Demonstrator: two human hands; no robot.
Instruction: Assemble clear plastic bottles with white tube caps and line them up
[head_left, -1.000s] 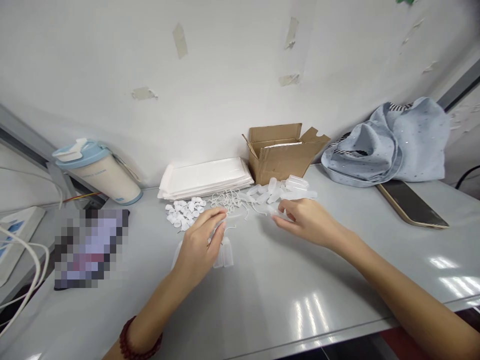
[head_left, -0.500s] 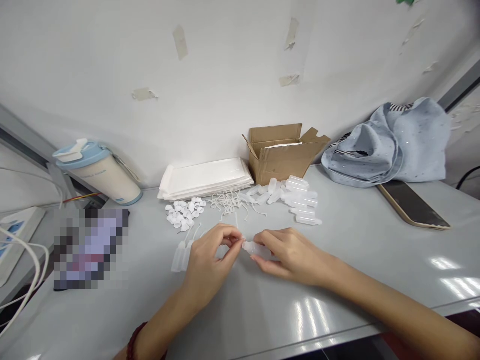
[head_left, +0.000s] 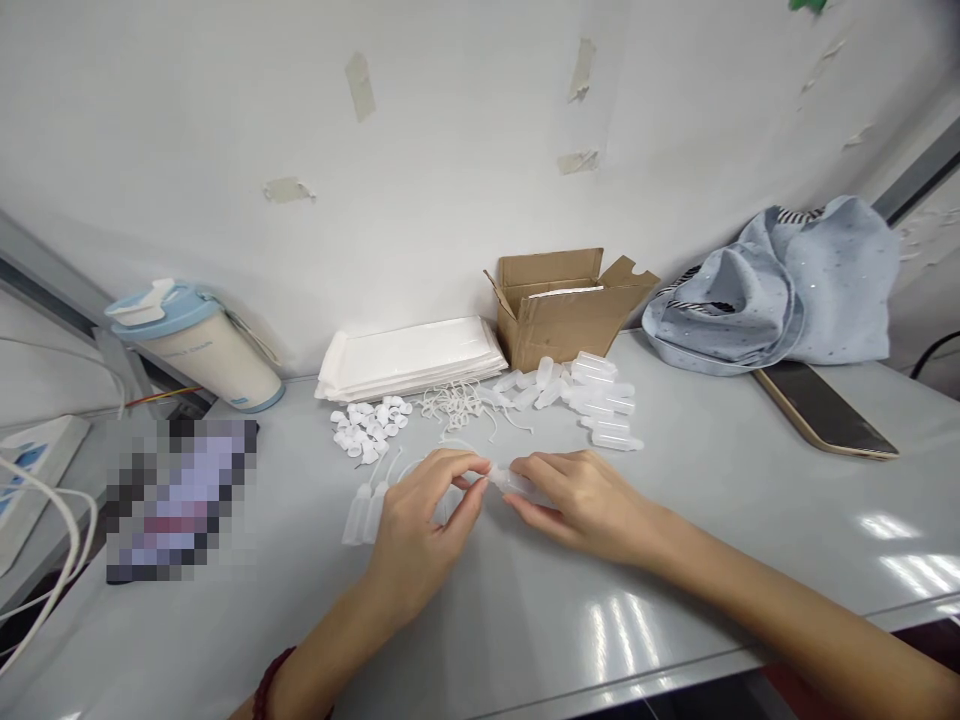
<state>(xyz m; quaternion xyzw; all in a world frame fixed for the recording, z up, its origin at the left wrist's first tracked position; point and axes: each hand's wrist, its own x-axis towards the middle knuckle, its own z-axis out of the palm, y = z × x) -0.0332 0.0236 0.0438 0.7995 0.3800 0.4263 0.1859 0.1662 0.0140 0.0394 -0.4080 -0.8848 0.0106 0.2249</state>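
My right hand (head_left: 585,500) grips a small translucent plastic bottle (head_left: 513,480), lying nearly level with its neck to the left. At that neck, the thumb and forefinger of my left hand (head_left: 424,520) pinch a thin white cord (head_left: 456,443), whose loose part arcs up behind the fingers. How far the cord goes into the bottle is hidden. Left of my left hand lie bottles with cords in their necks (head_left: 358,512), partly covered by the hand. Beyond the hands are white caps (head_left: 367,428), a tangle of loose cords (head_left: 457,402) and a heap of bottles (head_left: 600,400).
Flat white packets (head_left: 412,352) and an open cardboard box (head_left: 574,320) stand along the wall. A tumbler (head_left: 210,350) and a blurred-out flat item (head_left: 184,495) are on the left. A blue cloth bag (head_left: 817,290) and a phone (head_left: 825,408) lie on the right.
The loose part of the cord, upright before, now bends over to the left. My left fingertips have shifted slightly up towards the bottle's neck; my right hand keeps its grip.
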